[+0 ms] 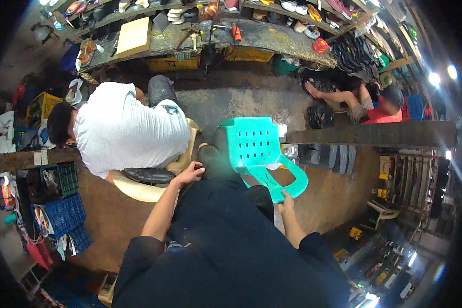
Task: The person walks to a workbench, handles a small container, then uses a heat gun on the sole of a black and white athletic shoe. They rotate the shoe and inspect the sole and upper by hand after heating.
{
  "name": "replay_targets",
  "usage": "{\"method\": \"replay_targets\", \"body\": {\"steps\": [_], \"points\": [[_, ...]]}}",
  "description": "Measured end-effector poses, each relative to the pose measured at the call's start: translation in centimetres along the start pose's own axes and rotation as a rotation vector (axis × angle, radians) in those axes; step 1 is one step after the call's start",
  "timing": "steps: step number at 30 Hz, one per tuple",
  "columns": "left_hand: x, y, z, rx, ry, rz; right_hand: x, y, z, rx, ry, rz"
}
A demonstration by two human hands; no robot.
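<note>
A green plastic chair (pixel 250 134) with rows of slots in its back stands just right of centre. My right hand (pixel 286 203) is closed on the near edge of its curved armrest. My left hand (pixel 191 173) hangs left of my dark-clothed body, its fingers loosely apart and nothing visible in them. Close beside that hand is a cream plastic chair (pixel 133 191), on which a person in a white shirt (pixel 131 128) sits bent over to the left. A blurred dark shape lies between my left hand and the green chair; I cannot tell what it is.
A long workbench (pixel 256 41) runs across the back, holding a hammer and a yellowish board (pixel 134 37). Shoes fill the shelves above. At the right, a person in a red top (pixel 385 116) sits behind a dark beam (pixel 369 134). Blue crates (pixel 66 214) stand at the left.
</note>
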State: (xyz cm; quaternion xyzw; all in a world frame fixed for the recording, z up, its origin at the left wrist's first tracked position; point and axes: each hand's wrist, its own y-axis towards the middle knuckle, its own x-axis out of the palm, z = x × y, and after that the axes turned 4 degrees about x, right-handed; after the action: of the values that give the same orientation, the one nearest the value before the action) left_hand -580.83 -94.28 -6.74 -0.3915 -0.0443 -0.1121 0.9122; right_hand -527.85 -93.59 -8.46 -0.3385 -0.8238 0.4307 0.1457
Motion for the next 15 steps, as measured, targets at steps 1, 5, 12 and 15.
{"method": "replay_targets", "body": {"steps": [1,5,12,15], "points": [[-0.6,-0.2,0.0,0.015,-0.039,-0.005,-0.6,0.4,0.0,0.014,-0.014,0.035],[-3.4,-0.1,-0.8,-0.044,-0.150,0.001,-1.3,1.3,0.1,0.181,0.029,-0.024],[-4.8,2.1,-3.8,-0.084,-0.224,0.174,-1.4,0.7,0.6,0.247,-0.003,0.069],[-4.7,4.4,-5.4,-0.078,-0.330,0.373,-0.9,0.9,1.2,0.178,-0.012,0.063]]}}
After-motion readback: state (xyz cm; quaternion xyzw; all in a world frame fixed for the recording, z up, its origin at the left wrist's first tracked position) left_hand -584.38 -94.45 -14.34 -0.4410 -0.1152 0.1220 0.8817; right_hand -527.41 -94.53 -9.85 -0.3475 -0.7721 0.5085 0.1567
